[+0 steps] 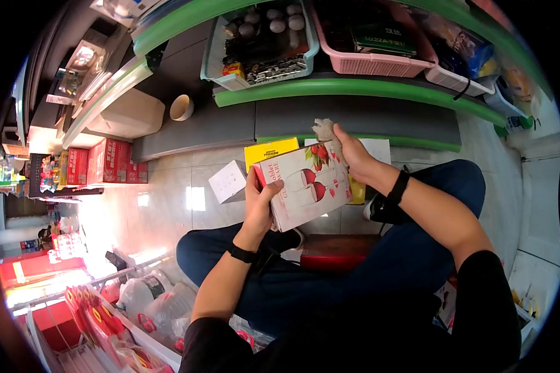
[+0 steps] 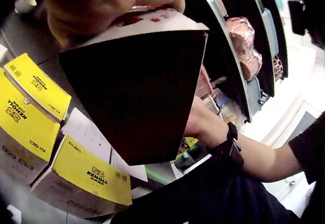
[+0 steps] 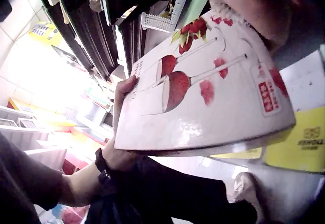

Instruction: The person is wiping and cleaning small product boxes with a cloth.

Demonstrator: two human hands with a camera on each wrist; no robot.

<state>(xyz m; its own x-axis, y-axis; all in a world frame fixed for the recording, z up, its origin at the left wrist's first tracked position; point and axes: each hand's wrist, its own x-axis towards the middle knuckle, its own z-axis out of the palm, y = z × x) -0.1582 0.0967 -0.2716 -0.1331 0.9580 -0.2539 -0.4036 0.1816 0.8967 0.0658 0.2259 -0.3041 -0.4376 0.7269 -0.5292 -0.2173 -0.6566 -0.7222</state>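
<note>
A white box with printed red wine glasses and strawberries (image 1: 308, 186) is held tilted above the floor between both hands. The left hand (image 1: 259, 202) grips its left end, thumb on the printed face. At the box's upper right corner, the right hand (image 1: 359, 158) pinches a crumpled greyish cloth (image 1: 323, 129) against the edge. In the left wrist view a dark side of the box (image 2: 134, 97) faces the camera below the left hand (image 2: 111, 5). The right wrist view shows the printed face (image 3: 203, 97), with the cloth (image 3: 231, 13) under the right hand (image 3: 254, 5).
Yellow KEHOLL boxes (image 2: 91, 176) and a small white box (image 1: 228, 181) stand on the tiled floor. Baskets, one blue (image 1: 264, 78) and one pink (image 1: 379, 63), sit on a green-edged shelf. A white cup (image 1: 181, 108) is on the lower shelf. Red boxes (image 1: 111, 163) stand at the left.
</note>
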